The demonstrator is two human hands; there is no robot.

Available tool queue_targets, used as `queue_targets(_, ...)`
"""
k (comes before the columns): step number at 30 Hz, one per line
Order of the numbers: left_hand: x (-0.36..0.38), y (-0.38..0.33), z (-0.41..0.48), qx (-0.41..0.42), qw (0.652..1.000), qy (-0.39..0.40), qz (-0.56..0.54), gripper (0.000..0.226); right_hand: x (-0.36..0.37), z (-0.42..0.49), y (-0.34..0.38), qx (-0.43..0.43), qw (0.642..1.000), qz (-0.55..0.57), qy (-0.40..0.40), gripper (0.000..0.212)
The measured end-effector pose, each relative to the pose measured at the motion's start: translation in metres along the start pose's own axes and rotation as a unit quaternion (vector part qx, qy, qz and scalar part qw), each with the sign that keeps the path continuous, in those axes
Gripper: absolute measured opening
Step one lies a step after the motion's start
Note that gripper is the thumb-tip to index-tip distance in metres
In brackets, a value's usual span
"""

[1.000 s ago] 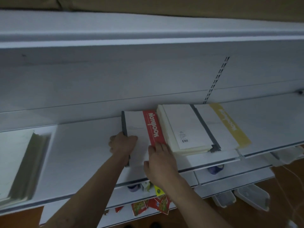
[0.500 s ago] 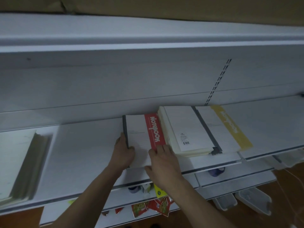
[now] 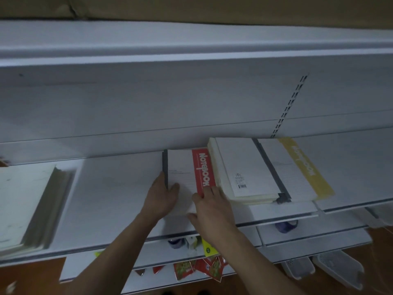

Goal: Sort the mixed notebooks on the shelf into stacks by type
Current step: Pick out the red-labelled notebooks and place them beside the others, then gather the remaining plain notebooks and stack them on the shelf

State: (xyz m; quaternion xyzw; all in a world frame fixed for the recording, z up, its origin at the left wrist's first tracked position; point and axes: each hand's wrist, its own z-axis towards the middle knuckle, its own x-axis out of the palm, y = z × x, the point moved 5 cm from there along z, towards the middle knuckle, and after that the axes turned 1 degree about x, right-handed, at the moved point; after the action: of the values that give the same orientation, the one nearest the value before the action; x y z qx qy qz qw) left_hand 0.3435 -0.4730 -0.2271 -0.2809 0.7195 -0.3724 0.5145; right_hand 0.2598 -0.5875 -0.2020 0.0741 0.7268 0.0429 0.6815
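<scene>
On the white shelf (image 3: 119,188) a red-banded notebook (image 3: 182,169) lies flat, its cover white with a dark spine along the left edge and a red strip printed "Notebook" along the right. The left hand (image 3: 161,196) grips that spine edge near the front corner: the thumb lies on top of the white cover and the fingers curl round the dark spine. The right hand (image 3: 212,209) rests on the near end of the red strip with its fingers fairly straight and flat on the cover and the thumb spread out along the notebook's front edge; it is not closed round anything. Just beside the red strip, on the right, sits a thick stack of cream-edged notebooks (image 3: 244,167), back cover and barcode up, and it touches or nearly touches the red-banded one. Against its right side lies a yellow-banded notebook (image 3: 297,167). Well apart, at the far left of the shelf, lies another stack of pale notebooks (image 3: 27,205). On lower shelves beneath the arms show red packets (image 3: 208,269) and clear plastic bins (image 3: 338,267).
</scene>
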Motion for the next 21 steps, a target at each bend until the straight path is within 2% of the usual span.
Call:
queue_targets(2, -0.01, 0.002, 0.003, 0.015, 0.996, 0.022, 0.086, 0.042, -0.008, 0.001, -0.001, -0.002, 1.0, 0.024, -0.017, 0.052)
queue_targets(4, -0.028, 0.007, 0.002, 0.021, 0.982, 0.018, 0.187, 0.061, -0.017, 0.009, 0.001, -0.005, 0.998, 0.056, -0.027, 0.061)
queue_targets(7, -0.067, 0.01, -0.01, 0.051, 0.935, -0.033, 0.35, 0.079, -0.029, 0.03, 0.007, -0.025, 0.994, 0.1, -0.028, 0.076)
queue_targets(9, -0.094, 0.011, -0.022, 0.067, 0.904, -0.072, 0.417, 0.085, -0.032, 0.047, 0.017, -0.047, 0.993, 0.107, -0.022, 0.083)
queue_targets(14, -0.163, 0.022, -0.063, 0.037, 0.857, -0.128, 0.498, 0.076, -0.027, 0.077, 0.064, -0.103, 0.991, 0.088, -0.003, 0.092)
queue_targets(21, -0.246, 0.071, -0.114, -0.046, 0.842, -0.181, 0.506, 0.074, -0.021, 0.079, 0.141, -0.142, 0.987, 0.081, 0.01, 0.092)
